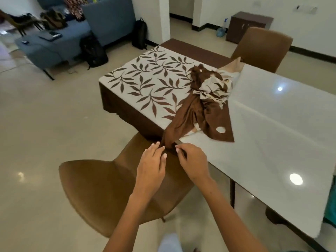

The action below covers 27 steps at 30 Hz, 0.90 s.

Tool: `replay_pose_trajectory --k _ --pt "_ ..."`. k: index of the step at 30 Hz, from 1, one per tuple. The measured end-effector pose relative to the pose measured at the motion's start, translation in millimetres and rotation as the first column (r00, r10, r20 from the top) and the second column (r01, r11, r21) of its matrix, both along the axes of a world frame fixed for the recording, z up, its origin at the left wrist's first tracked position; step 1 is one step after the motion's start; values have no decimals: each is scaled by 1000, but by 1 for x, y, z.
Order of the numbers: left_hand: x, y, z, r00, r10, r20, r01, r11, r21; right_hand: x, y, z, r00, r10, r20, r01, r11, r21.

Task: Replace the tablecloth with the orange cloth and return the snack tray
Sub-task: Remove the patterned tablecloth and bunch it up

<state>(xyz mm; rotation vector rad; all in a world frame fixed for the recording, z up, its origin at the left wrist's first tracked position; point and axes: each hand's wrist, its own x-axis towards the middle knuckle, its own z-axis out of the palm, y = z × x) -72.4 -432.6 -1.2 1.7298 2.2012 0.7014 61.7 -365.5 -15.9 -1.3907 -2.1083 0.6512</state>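
While both hands, left hand (151, 161) and right hand (192, 160), pinch the brown hem of the tablecloth (145, 84), its bunched bulk lies beyond the fingertips. A hard tug risks snagging it on the table (283, 135) edge. No orange cloth or snack tray shows.

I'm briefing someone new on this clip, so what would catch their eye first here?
First, the leaf-patterned tablecloth, half pulled off and bunched mid-table, leaving the glossy white tabletop bare on the right. Then the left hand and right hand pinching its brown edge at the near table edge, above a brown chair.
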Motion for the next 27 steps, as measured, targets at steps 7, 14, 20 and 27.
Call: replay_pose_trajectory --k 7,14,20,27 --pt "-107 -37 11 998 53 -16 -53 998 16 -111 -33 19 999 15 -34 -12 997 80" --pt "-268 -70 13 998 1 -63 -3 1000 -24 -266 -55 16 998 -35 -54 41 994 104" --pt "-368 -70 16 994 -74 -86 70 996 -56 -359 -56 5 993 -111 -32 114 989 95" --pt "-452 -8 -2 987 -137 -81 132 989 -61 -441 -2 -8 980 -199 -1 198 977 78"
